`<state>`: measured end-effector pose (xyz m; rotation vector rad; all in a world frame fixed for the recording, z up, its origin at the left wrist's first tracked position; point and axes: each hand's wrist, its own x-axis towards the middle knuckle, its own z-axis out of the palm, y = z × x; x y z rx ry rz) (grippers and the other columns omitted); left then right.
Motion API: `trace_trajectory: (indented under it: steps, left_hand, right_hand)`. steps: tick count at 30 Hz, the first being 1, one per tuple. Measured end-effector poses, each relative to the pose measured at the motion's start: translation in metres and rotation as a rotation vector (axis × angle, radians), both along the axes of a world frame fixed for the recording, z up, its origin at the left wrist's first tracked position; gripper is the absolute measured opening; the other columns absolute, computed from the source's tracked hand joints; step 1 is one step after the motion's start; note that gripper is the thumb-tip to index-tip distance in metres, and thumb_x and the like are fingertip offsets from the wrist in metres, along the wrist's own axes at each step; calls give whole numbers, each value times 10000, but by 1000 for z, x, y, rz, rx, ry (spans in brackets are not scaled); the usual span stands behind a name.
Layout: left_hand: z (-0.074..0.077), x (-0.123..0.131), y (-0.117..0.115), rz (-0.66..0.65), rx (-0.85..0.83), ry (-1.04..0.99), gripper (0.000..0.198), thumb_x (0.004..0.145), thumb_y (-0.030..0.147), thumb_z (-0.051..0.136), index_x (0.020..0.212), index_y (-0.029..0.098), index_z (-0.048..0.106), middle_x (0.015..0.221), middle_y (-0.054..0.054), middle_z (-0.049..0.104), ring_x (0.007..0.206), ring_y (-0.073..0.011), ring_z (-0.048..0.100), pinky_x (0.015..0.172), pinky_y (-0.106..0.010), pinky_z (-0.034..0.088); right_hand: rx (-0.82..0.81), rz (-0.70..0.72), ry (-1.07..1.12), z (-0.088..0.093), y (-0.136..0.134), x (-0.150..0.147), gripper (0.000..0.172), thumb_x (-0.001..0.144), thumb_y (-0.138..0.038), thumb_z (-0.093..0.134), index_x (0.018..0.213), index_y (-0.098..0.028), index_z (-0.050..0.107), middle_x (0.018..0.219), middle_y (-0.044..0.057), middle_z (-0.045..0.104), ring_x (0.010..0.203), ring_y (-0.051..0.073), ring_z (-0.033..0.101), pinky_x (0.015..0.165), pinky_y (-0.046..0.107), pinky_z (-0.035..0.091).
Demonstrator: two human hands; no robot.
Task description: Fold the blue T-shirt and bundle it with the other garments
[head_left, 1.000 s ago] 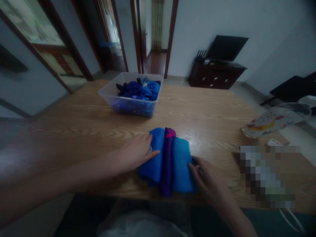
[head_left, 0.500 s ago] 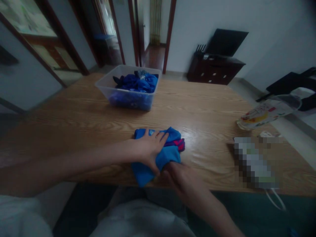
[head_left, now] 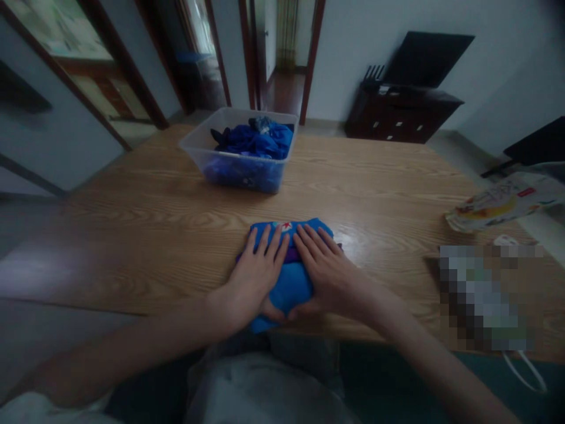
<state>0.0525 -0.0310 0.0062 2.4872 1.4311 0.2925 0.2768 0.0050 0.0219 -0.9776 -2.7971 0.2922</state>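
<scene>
Dim room; white wall [head_left: 348, 47]; dark cabinet [head_left: 404, 116]

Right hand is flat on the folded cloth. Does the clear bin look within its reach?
Probably yes. The right hand lies flat and open on the folded cloth, and only bare table separates it from the clear bin ahead. Whether the arm stretches that far is uncertain.

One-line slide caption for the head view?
Left hand and right hand pressed flat on folded blue cloth on wooden table; clear bin of cloths behind.
</scene>
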Motion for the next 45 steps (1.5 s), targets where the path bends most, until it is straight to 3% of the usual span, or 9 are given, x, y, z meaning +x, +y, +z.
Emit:
trace_trajectory:
  steps: [4, 8, 11, 13, 16, 22, 31, 39, 45]
  left_hand:
    - [0, -10, 35, -129, -72, -27, 1654, 430, 812, 902, 1703, 26, 198, 1781, -293, 81, 1649, -537, 25, 1326, -649, -47]
    - [19, -30, 58, -248, -109, 18, 1505, 580, 821, 857, 1723, 113, 183, 1796, -231, 142, 1674, -445, 80, 1352, -585, 26]
    - [39, -39, 41, -254, -121, 93, 1376, 726, 865, 752, 1709, 66, 216, 1783, -251, 165, 1676, -405, 113, 1364, -539, 116]
    - [45, -34, 18, -181, -85, 87, 1068, 962, 799, 532, 1695, 67, 270, 1780, -224, 197, 1678, -346, 151, 1362, -507, 192]
    - [32, -7, -16, 102, 59, 4, 689, 1148, 507, 242, 1651, 55, 372, 1756, -189, 295, 1667, -277, 220, 1355, -494, 265]
    - [-19, 54, -24, 537, 292, 5, 612, 1127, 289, 304, 1660, -11, 305, 1757, -226, 255, 1667, -295, 211, 1364, -529, 259]
    - [-15, 14, 21, 120, 290, 61, 630, 1114, 289, 333, 1686, 30, 282, 1785, -154, 226, 1678, -245, 178, 1388, -462, 203]
    - [6, 25, 32, 194, 270, 141, 589, 1118, 276, 299, 1599, -32, 443, 1711, -222, 383, 1645, -308, 289, 1381, -495, 207]
    - [-18, 28, 48, 263, 285, 68, 624, 1117, 277, 324, 1672, -6, 299, 1773, -188, 252, 1667, -291, 223, 1380, -479, 216]
  right_hand:
    - [-18, -33, 0, -15, 12, -8, 1558, 645, -1036, 622, 1686, 55, 231, 1745, 311, 200, 1655, 439, 168, 1352, 602, 160]
    - [6, -200, 8, -19, 6, -17, 1435, 765, -1012, 532, 1693, 41, 231, 1748, 292, 204, 1652, 430, 189, 1345, 602, 182]
    - [40, -273, -21, -15, -3, -21, 1167, 966, -889, 374, 1676, 34, 300, 1741, 262, 252, 1644, 396, 241, 1341, 567, 223]
    - [71, -299, -27, -11, -8, -23, 876, 1116, -656, 257, 1655, 25, 367, 1733, 234, 299, 1640, 350, 275, 1344, 525, 232]
    - [90, -361, -8, -11, -15, -30, 655, 1151, -366, 191, 1602, 12, 478, 1698, 210, 397, 1617, 305, 347, 1339, 489, 260]
    - [184, -522, 106, -35, -22, -45, 601, 1121, -272, 247, 1619, -17, 466, 1688, 185, 428, 1602, 289, 382, 1320, 505, 288]
    - [216, -740, 46, -36, -35, -64, 623, 1104, -288, 299, 1598, 63, 449, 1699, 268, 367, 1558, 376, 431, 1227, 530, 388]
    - [237, -678, 100, -29, -14, -63, 632, 1117, -299, 264, 1599, 69, 441, 1678, 259, 415, 1602, 337, 369, 1332, 526, 212]
    - [241, -677, 114, -50, -2, -61, 642, 1085, -255, 298, 1616, 95, 389, 1710, 260, 355, 1630, 341, 305, 1335, 520, 219]
